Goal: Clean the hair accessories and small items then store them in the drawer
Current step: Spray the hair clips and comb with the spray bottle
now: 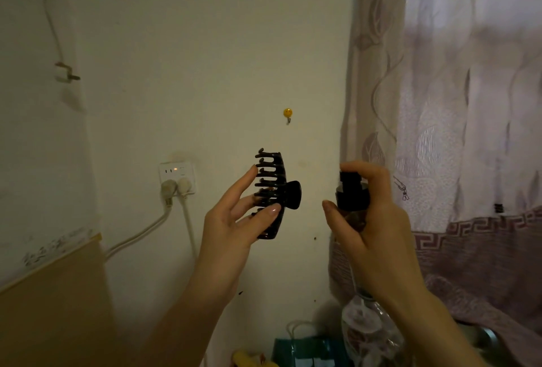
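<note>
Behind, a patterned curtain (457,120) hangs on the right side of the pale wall (220,59). Lower left, a wall socket (177,176) carries two plugs. The right hand (378,231) is wrapped around a dark spray bottle (352,193), with the index finger lying on top of its nozzle. The left hand (234,226) holds a black hair claw clip (274,193) upright in the air, just beside the bottle but apart from it; the thumb and fingers (272,210) pinch its lower part. A small yellow hook (287,113) sits on the wall above the clip.
</note>
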The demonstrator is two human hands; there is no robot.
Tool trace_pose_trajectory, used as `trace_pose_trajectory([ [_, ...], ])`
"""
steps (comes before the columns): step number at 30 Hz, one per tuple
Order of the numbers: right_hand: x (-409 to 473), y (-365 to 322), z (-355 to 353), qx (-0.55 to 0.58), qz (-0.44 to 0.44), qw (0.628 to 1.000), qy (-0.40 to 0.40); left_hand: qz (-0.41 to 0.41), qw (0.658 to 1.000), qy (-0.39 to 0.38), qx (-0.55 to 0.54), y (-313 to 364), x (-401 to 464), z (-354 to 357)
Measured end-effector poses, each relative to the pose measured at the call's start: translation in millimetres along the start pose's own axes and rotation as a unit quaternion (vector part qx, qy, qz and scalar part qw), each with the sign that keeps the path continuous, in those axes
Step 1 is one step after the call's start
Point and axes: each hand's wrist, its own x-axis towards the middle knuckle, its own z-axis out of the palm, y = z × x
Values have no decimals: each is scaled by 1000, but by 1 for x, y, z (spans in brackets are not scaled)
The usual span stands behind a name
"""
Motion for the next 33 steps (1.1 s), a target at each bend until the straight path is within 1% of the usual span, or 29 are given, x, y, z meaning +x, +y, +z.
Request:
trace_pose_trajectory([
  [6,-6,-4,-3,9,6,1000,20,-4,1000,-2,-10,2,-4,1],
  [11,-20,-7,-3,6,4,1000,9,-7,1000,5,-29,3,-4,-2],
  [20,-47,2,13,6,48,998,-32,-10,999,6,-32,1,-6,-8],
  [23,-50,4,16,-13,38,999,-17,-11,999,11,-30,1,-7,-12],
  [28,-50,5,19,-24,59,998,5,-10,1000,14,-21,2,-8,-15],
  [30,-49,4,18,-10,81,997,18,-10,1000,18,-16,2,-9,-16],
  [33,-45,2,16,39,113,993,22,-7,1000,18,-1,2,-12,-18],
])
